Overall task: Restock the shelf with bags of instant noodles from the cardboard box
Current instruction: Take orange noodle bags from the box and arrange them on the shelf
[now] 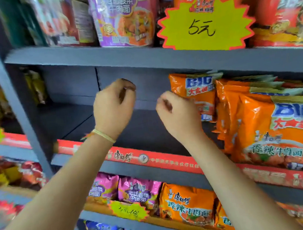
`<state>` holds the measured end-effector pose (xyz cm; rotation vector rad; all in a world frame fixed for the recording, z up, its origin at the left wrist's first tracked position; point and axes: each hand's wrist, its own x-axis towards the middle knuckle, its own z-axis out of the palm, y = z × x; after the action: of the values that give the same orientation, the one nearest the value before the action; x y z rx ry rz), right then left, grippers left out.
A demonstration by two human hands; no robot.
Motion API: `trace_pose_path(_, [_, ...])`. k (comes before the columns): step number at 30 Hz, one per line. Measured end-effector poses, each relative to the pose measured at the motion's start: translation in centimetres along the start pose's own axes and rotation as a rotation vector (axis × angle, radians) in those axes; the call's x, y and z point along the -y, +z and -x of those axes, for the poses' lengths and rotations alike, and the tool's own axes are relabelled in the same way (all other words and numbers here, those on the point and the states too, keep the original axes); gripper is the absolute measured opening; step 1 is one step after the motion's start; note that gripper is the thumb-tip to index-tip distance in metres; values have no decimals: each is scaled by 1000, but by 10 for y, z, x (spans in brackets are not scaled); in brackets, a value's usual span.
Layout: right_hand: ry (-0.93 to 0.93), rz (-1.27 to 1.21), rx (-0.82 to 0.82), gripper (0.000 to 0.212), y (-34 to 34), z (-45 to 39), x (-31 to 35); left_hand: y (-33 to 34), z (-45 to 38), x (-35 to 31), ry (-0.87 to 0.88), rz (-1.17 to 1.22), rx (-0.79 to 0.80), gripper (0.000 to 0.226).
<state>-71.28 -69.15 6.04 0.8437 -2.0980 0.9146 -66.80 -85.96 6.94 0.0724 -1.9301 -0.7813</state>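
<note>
Both my hands are raised in front of the grey middle shelf (84, 120). My left hand (114, 107), with a yellow band at the wrist, has its fingers curled and holds nothing. My right hand (178, 112) is also curled and holds nothing; it sits just left of a row of orange "BIG" instant noodle bags (279, 129) standing on the right part of this shelf. The rearmost orange bag (194, 89) is right beside my right knuckles; I cannot tell if they touch. The shelf's left part is bare. The cardboard box is out of view.
A red label strip (151, 158) runs along the shelf's front edge. Above, the upper shelf holds purple and red noodle packs and a yellow starburst price tag (204, 23). Below are pink and orange noodle bags (186, 203). A grey upright post (14, 103) borders the left side.
</note>
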Motion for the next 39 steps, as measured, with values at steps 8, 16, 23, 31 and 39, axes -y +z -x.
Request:
trace_pose_path(8, [-177,-643,368,15,130,98,146,-201,195,97,-550,-614,193,34])
trace_pose_path(16, [-597,-673,1164,28,248,266,374,-436,421,129,-1076,-1016,16,33])
trace_pose_path(23, [-840,-658,1500,24,296,404,558,-595,573,149,-1325,-1258,-176,51])
trace_pose_path(31, [-1106,-451,1781,8,335,516,653,-644,640,175,-1502,-1244,-122,45])
trace_pose_path(39, [-1409,-151,1584,20,359,552,667,-646,646,179,-1426,-1244,-191,45])
